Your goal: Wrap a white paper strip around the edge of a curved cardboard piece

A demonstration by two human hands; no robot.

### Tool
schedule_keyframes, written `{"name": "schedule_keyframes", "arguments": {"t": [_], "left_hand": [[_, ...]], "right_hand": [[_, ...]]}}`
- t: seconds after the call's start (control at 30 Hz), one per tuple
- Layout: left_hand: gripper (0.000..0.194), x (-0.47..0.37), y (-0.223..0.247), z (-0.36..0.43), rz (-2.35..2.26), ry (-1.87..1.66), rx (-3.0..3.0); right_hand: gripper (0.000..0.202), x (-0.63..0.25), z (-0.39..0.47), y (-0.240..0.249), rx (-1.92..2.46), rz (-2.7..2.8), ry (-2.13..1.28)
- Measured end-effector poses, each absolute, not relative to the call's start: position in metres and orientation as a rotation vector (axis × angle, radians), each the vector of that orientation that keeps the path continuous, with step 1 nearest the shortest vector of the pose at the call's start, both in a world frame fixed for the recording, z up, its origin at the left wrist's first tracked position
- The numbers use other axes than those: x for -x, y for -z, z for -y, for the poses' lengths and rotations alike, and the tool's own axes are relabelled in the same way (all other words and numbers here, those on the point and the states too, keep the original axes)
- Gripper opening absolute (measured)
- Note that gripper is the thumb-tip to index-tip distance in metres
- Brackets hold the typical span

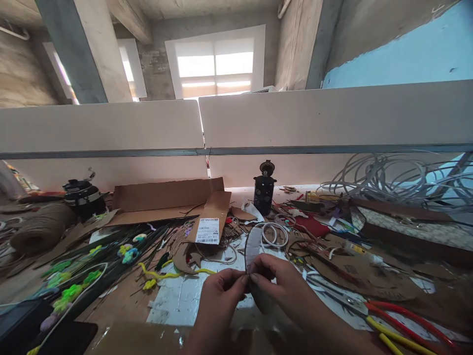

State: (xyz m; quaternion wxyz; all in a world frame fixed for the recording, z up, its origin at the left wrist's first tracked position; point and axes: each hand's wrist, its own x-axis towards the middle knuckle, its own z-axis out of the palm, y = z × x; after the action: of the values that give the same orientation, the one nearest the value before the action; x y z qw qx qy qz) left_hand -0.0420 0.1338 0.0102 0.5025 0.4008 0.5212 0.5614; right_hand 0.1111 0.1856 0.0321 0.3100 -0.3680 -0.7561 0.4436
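Close together in front of me, both my hands pinch the edge of a curved grey piece with a dark rim (252, 249), which stands up between them. My left hand (223, 298) has its thumb and fingertips pressed together at the rim's left side. Just beside it, my right hand (279, 283) grips the same piece, fingers bent round it. Whether a thread or other small item lies between the fingertips is too small to tell. A coil of white cord (274, 235) lies right behind the piece, and a crescent-shaped cardboard cutout (185, 259) lies to the left.
Red-handled cutters (410, 315) lie at right, near yellow handles (395, 335). Behind are a cardboard box (166, 197), a black bottle (263, 192) and a patterned bag (414, 227). Crochet flowers (70, 296) and a twine spool (42, 229) are at left; clear tubing (395, 172) is back right.
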Motion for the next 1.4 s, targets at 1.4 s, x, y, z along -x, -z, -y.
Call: {"name": "schedule_keyframes", "arguments": {"t": [1.4], "left_hand": [[0.022, 0.0409, -0.0067, -0.1359, -1.297, -1.365, -1.013]], "right_hand": [[0.006, -0.1122, -0.1845, -0.0336, 0.981, 2.009, -1.133]]}}
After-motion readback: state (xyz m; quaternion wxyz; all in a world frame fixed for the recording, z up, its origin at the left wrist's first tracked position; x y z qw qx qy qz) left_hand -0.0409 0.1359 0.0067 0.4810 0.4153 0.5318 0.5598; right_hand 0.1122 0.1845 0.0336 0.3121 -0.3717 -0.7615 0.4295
